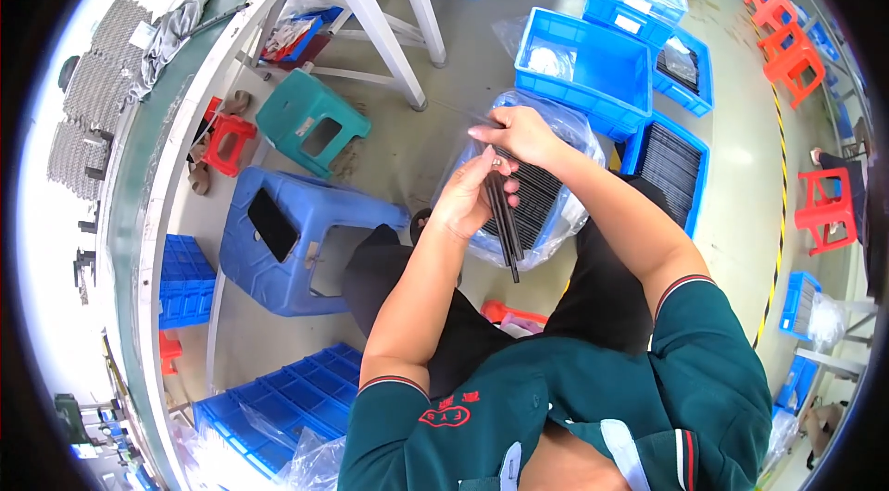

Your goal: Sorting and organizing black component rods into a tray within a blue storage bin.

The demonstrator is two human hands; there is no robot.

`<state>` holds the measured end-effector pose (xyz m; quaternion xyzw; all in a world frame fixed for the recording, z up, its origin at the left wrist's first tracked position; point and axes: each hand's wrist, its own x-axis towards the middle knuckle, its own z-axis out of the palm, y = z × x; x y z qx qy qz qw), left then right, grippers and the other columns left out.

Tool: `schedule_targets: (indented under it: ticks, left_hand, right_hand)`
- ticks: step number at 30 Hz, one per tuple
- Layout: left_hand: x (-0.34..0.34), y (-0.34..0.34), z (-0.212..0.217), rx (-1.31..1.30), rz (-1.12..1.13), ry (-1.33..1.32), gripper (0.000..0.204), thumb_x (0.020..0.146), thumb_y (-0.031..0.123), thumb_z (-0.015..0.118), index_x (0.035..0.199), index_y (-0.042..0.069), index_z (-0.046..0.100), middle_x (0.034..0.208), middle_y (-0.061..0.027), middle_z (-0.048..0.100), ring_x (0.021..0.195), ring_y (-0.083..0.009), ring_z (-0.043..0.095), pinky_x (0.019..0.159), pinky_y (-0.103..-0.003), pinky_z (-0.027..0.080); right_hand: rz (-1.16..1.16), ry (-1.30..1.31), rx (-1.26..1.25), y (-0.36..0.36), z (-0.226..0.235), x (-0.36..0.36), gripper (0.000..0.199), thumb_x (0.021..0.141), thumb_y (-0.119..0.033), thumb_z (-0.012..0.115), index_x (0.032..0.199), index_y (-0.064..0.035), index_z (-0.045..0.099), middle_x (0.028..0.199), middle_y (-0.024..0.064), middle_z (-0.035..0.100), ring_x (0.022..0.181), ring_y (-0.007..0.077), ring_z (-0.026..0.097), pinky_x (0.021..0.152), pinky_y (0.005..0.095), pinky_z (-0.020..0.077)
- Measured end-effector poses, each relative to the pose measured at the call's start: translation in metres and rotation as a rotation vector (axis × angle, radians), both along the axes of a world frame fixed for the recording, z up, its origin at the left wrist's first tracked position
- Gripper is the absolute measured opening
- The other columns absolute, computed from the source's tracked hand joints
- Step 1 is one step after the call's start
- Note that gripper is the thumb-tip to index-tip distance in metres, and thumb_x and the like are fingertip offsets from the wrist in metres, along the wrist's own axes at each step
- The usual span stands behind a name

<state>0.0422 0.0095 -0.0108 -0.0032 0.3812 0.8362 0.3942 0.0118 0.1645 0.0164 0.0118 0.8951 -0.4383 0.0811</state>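
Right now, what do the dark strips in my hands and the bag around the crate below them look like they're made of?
The dark strips look like rigid matte black plastic or coated metal: thin, straight, unbending. The bag looks like thin clear plastic film: glossy, wrinkled, see-through. The left hand grips the strips.

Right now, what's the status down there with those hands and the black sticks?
Left hand gripping bundle of thin black rods. Right hand pinching the rod tops. Bag-lined blue crate of more rods directly below. Nothing blocking.

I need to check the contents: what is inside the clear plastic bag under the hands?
The clear plastic bag holds rows of thin black strips. The left hand and right hand cover the upper rows; the container under the bag is hidden.
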Motion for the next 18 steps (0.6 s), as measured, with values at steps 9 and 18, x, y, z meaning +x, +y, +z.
schedule_targets:
  ticks: [9, 18]
  left_hand:
    - [-0.019, -0.010, -0.004, -0.023, 0.377, -0.098, 0.030, 0.087, 0.036, 0.060, 0.080, 0.008, 0.057, 0.066, 0.0014, 0.047, 0.052, -0.0105, 0.038, 0.047, -0.026, 0.034]
    - [-0.030, -0.018, -0.004, -0.007, 0.541, -0.131, 0.029, 0.089, 0.034, 0.058, 0.082, 0.006, 0.053, 0.068, 0.0015, 0.042, 0.055, -0.0101, 0.038, 0.049, -0.026, 0.035]
  right_hand:
    - [-0.066, -0.282, -0.520, -0.002, -0.014, 0.005, 0.032, 0.090, -0.034, 0.052, 0.081, -0.0032, 0.053, 0.063, 0.0027, 0.051, 0.048, 0.0090, 0.043, 0.040, 0.0234, 0.0345]
    - [0.124, -0.495, -0.752, 0.003, -0.004, 0.029, 0.035, 0.094, -0.033, 0.046, 0.107, -0.0010, 0.052, 0.068, 0.0024, 0.048, 0.051, 0.0071, 0.038, 0.041, 0.0214, 0.0289]
